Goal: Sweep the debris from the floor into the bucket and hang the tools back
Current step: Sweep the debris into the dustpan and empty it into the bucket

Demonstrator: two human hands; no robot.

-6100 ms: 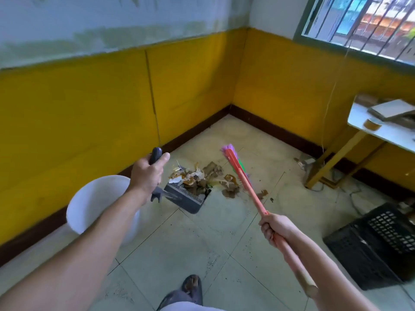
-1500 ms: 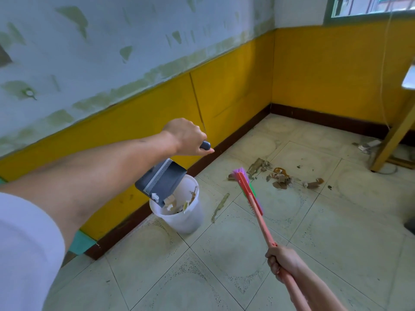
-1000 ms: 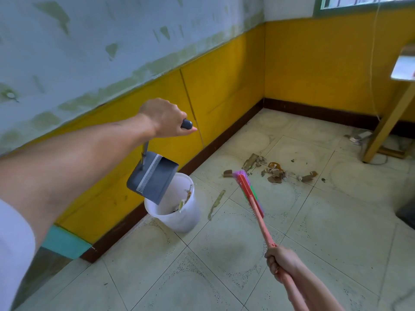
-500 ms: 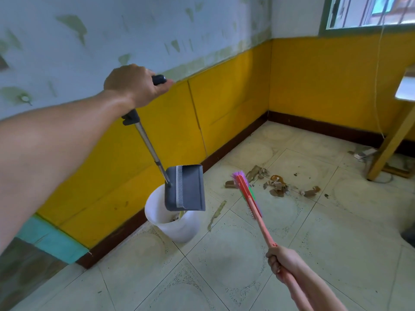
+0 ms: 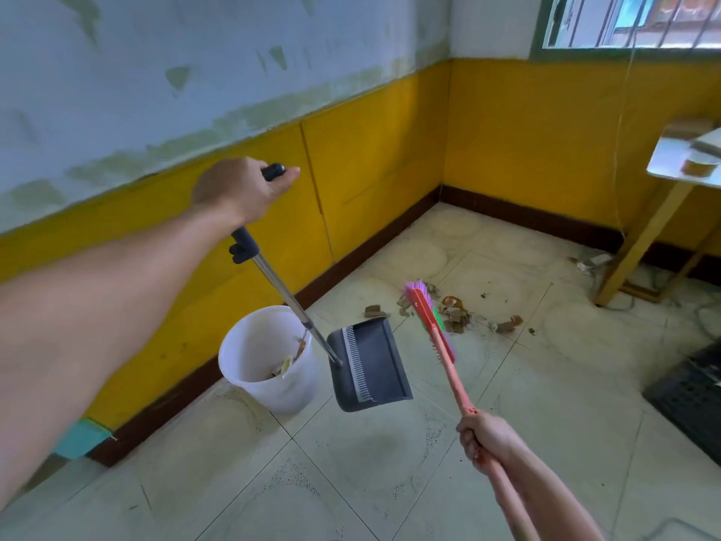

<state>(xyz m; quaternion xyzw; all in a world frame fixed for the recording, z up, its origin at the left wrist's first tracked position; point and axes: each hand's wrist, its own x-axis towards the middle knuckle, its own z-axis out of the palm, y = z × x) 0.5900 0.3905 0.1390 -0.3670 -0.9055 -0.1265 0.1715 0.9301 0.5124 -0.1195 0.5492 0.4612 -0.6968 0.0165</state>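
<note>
Swinging away from the bucket (image 5: 290,392), the dustpan (image 5: 374,361) is now hanging just to its right instead of over its mouth as it was half a second ago, and the left hand (image 5: 242,189) is sitting lower against the yellow wall. That hand is clenching the black grip at the top of the dustpan's metal pole, fingers wrapped round it and the thumb lying along the end. The pole is slanting down to the right across the bucket's rim, and the pan is hanging off the floor with its comb edge showing. The white bucket is standing by the left wall with scraps (image 5: 286,365) lying inside.

The right hand (image 5: 487,439) is grasping the broom (image 5: 452,378) low on its pink handle, fingers curled round it, and the bristle head is pointing far, toward the corner. Loose debris (image 5: 454,314) is lying on the tiles just beyond and beside the head. A table (image 5: 667,162) is standing far right, and a black crate (image 5: 690,400) is sitting at the right edge.
</note>
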